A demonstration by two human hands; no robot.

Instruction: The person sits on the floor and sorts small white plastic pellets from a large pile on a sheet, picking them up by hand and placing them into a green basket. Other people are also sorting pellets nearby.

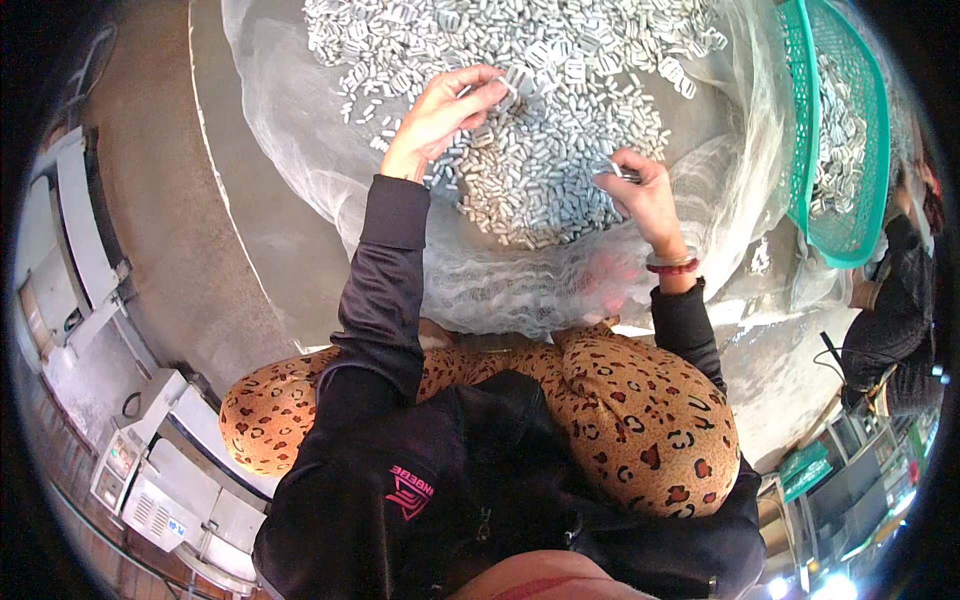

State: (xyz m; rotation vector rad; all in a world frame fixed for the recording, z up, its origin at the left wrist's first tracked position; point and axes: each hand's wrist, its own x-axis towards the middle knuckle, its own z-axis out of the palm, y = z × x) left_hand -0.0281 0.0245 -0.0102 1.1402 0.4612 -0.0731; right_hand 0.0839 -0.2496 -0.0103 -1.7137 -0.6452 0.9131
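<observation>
My left hand (440, 118) pinches a small silver slotted buckle (509, 93) between thumb and fingers, just above the heap. Lower and to the right, my right hand (648, 200) has its fingers closed round a small silver buckle (622, 173); its exact shape is partly hidden by the fingers. Below both hands spreads a heap of small silver pellets (540, 190), short and rod-like. Farther away, more silver slotted buckles (555, 50) lie mixed among the pellets.
White mesh netting (490, 290) lies under and around the heap, bunched near my crossed legs (650, 420). A green plastic basket (800, 130) holding silver pieces stands at the right. Beyond it sits another person in dark clothes (885, 320). White machines (190, 490) stand at the left.
</observation>
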